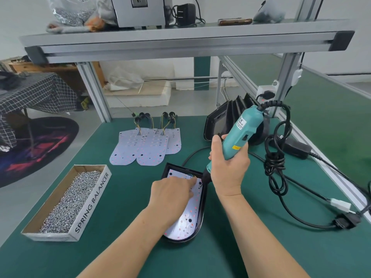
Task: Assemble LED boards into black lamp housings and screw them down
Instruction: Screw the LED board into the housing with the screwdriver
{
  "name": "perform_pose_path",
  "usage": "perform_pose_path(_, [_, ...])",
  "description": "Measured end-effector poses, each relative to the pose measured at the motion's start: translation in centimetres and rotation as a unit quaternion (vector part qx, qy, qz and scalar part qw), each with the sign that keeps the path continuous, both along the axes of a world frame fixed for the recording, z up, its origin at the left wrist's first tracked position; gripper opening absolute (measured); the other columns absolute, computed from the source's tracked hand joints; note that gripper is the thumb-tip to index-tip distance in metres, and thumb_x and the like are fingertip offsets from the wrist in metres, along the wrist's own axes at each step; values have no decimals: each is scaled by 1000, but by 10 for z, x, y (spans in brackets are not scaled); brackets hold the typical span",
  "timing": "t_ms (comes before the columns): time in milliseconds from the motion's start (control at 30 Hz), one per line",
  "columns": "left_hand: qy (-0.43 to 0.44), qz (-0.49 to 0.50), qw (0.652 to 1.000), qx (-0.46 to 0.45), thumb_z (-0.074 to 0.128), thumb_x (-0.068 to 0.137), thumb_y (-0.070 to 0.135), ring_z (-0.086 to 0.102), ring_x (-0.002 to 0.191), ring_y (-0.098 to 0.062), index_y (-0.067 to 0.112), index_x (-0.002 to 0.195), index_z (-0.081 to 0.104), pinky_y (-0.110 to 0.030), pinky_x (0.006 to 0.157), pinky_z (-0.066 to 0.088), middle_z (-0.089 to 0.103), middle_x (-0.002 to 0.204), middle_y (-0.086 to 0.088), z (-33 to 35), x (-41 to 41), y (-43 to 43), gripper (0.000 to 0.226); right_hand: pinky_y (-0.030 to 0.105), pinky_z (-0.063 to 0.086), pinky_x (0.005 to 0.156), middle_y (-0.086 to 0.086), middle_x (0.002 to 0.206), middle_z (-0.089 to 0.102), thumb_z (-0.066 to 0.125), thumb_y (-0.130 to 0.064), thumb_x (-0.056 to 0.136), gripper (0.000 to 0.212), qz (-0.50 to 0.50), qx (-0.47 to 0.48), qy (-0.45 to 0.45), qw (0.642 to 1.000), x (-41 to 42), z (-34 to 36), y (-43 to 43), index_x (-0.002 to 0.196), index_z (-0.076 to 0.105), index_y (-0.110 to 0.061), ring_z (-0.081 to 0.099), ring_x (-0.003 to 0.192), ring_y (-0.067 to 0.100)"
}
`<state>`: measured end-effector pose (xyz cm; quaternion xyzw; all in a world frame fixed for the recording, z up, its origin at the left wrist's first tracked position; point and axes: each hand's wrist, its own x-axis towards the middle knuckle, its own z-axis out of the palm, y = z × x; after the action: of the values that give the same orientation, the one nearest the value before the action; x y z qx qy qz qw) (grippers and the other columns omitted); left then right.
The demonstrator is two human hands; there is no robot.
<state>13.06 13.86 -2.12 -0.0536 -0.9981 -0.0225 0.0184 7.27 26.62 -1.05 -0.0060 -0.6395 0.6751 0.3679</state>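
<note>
A black lamp housing point(201, 213) lies on the green mat in front of me with a white LED board point(186, 221) seated inside it. My left hand point(170, 194) rests on the board, fingers stretched toward its far right corner. My right hand point(228, 169) grips a teal electric screwdriver point(241, 133), tilted, with its black tip point(202, 182) down at that same corner of the board. Whether a screw sits under the tip cannot be told.
A cardboard box of screws point(68, 201) marked SPRING BALANCER sits at the left. Spare LED boards with wires point(148, 147) lie behind the housing. Empty black housings point(226, 117) stand stacked at the back right. The screwdriver's black cable point(275, 163) coils at the right.
</note>
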Motion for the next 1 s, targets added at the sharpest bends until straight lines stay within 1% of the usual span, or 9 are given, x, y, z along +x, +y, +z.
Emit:
perform_pose_path(100, [2,-2,1000,1,38,101,29,63,92,-26,46,139,46,-29,63,35,67,95,-1,-1,-1,0,42,52,54,60,8,66,63,69,-46,82,20,5,-3,-11,1000,1,-1,0,88,55,-34,62,59,35])
perform_pose_path(233, [3,-2,1000,4,38,101,30,63,94,-26,46,140,45,-29,64,36,68,98,-1,-2,-1,1,43,52,52,57,16,65,59,68,-45,83,31,15,0,-9,1000,2,1,-2,88,53,-19,59,58,41])
perform_pose_path(333, [4,-5,1000,7,38,102,31,63,96,-26,48,143,41,-29,64,35,69,100,-1,-2,-1,1,45,51,50,55,17,63,57,68,-45,82,35,21,9,-6,1000,3,3,-4,87,51,-15,57,56,42])
perform_pose_path(533, [6,-3,1000,3,38,101,27,60,88,-26,46,143,42,-29,63,33,55,83,1,-2,0,2,45,52,51,56,16,63,58,67,-46,82,38,35,11,-14,999,2,1,-5,86,52,-11,58,57,41])
perform_pose_path(667, [4,-6,1000,-3,38,102,27,62,90,-28,46,142,42,-29,62,32,52,81,2,-1,0,2,45,51,52,59,15,63,61,65,-48,80,40,53,23,-39,998,-2,2,-7,84,51,-11,59,58,37])
perform_pose_path(767, [-3,-4,1000,1,39,99,24,58,82,-28,46,138,45,-29,54,25,46,70,1,1,3,4,45,43,52,60,6,60,62,63,-51,80,34,43,60,-32,997,1,5,-11,80,50,-20,60,55,25])
perform_pose_path(833, [-9,0,1000,4,39,99,23,55,79,-28,46,138,45,-29,52,21,43,67,0,2,3,4,46,43,52,61,8,61,62,64,-51,79,35,55,58,-32,996,5,6,-10,82,52,-18,61,57,28])
perform_pose_path(933, [-23,4,999,23,40,100,24,61,87,-27,51,141,41,-29,56,28,56,79,1,2,5,2,49,45,55,64,11,64,63,67,-48,82,40,75,30,-31,996,13,10,-2,91,56,-11,63,60,32])
perform_pose_path(1000, [-26,9,999,23,40,100,24,63,91,-27,50,141,42,-30,62,37,63,89,0,1,6,2,48,32,54,63,7,64,64,67,-42,85,36,72,-27,-1,997,19,19,6,94,56,-9,64,58,22])
